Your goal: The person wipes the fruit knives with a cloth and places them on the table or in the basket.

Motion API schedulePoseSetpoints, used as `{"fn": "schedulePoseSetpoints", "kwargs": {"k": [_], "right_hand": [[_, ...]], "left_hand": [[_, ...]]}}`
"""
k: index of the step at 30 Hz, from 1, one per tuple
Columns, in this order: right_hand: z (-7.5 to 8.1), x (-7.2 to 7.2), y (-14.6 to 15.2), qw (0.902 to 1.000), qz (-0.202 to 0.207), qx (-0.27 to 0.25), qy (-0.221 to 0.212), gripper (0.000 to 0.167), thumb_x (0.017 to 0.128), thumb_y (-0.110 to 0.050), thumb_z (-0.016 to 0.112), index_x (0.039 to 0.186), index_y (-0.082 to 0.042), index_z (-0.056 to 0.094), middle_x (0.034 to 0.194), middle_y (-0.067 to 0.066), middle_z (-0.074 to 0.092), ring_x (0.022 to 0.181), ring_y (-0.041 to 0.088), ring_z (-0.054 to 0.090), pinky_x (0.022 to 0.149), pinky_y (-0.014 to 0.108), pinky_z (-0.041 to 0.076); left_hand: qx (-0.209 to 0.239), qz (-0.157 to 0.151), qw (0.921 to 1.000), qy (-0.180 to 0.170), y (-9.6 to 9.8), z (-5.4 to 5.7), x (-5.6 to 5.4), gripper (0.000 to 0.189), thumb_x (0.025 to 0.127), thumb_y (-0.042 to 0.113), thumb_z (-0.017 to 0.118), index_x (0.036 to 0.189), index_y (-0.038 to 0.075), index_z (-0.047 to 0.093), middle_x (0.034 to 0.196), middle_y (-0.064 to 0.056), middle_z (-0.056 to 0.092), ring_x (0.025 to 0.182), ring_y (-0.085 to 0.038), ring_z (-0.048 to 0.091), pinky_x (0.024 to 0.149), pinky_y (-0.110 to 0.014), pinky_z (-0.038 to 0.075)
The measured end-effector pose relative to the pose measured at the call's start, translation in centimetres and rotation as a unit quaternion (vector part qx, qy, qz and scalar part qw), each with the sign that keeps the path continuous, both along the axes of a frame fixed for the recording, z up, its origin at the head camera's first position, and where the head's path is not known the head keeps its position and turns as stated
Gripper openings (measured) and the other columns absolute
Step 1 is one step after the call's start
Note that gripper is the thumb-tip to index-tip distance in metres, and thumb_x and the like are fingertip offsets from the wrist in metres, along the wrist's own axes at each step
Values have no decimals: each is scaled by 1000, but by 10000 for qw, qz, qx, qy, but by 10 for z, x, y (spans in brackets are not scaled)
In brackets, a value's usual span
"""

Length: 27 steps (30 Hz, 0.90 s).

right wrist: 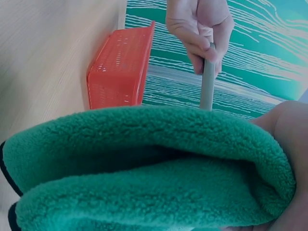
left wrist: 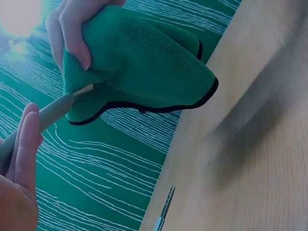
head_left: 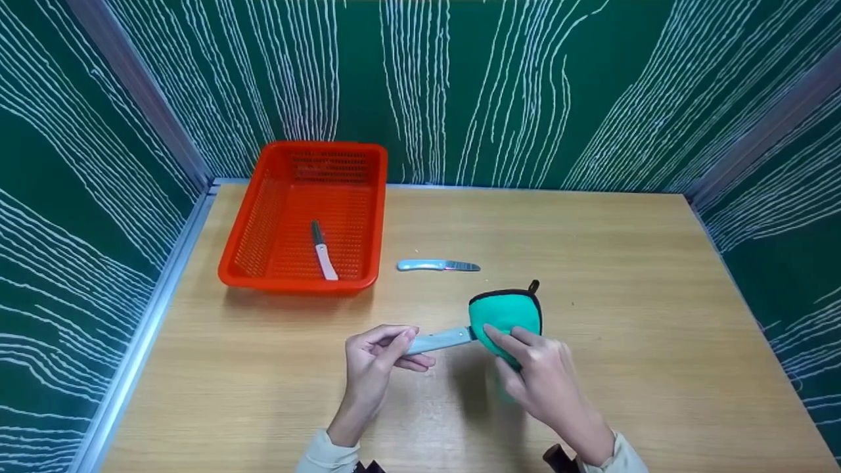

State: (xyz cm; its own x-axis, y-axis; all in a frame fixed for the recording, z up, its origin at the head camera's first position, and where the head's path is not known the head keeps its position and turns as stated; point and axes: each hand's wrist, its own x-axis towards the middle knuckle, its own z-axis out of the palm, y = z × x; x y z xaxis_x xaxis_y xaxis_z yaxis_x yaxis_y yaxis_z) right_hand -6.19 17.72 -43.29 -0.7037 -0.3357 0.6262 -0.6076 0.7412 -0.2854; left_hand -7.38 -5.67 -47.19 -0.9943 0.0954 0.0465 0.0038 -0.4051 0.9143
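My left hand (head_left: pixel 371 361) grips a knife by its pale blue-grey handle (head_left: pixel 441 339), with the blade side toward the right. A green fleecy cloth (head_left: pixel 506 312) with black edging and a small loop is folded over the blade, which is mostly hidden. Pinching the cloth from outside is my right hand (head_left: pixel 542 374), its index finger lying along the fabric. In the left wrist view a short bit of blade (left wrist: pixel 84 90) shows between handle and fold. The right wrist view has the folded cloth (right wrist: pixel 144 192) up close, with the handle (right wrist: pixel 207 86) behind it.
A second knife (head_left: pixel 424 265) with a light blue handle lies on the wooden table (head_left: pixel 624 276) beyond my hands. At the back left stands a red perforated basket (head_left: pixel 295 284) with a pale-handled knife (head_left: pixel 326 263) inside. Green walls with white wavy lines enclose the table.
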Motion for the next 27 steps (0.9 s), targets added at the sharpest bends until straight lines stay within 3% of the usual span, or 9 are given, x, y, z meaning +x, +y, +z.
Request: {"fn": "schedulePoseSetpoints", "kwargs": {"k": [14, 21, 27], "right_hand": [[-2, -1, 19, 9985, -430, 60, -334, 35, 67, 2, 67, 100, -7, 75, 60, -7, 42, 43, -4, 18, 36, 13, 19], [-3, -2, 28, 9961, -712, -24, -515, 35, 68, 4, 62, 99, -5, 75, 57, -11, 30, 42, -2, 20, 35, 15, 19], [-4, -2, 33, 9945, -817, -167, -634, 36, 68, 6, 64, 99, -5, 75, 57, -13, 29, 43, -2, 21, 36, 16, 21]], "left_hand": [[156, 173, 9997, 21, -4, -4, 1, 26, 89, 9, 65, 100, -14, 64, 82, -26, 68, 63, -35, 68, 58, -45, 58], [212, 358, 9990, 163, -7, -8, 2, 26, 88, 8, 66, 98, -16, 63, 79, -28, 67, 61, -36, 68, 57, -49, 57], [137, 550, 9984, 36, -12, -10, 2, 25, 88, 8, 66, 98, -15, 64, 81, -28, 67, 64, -38, 68, 59, -49, 57]]}}
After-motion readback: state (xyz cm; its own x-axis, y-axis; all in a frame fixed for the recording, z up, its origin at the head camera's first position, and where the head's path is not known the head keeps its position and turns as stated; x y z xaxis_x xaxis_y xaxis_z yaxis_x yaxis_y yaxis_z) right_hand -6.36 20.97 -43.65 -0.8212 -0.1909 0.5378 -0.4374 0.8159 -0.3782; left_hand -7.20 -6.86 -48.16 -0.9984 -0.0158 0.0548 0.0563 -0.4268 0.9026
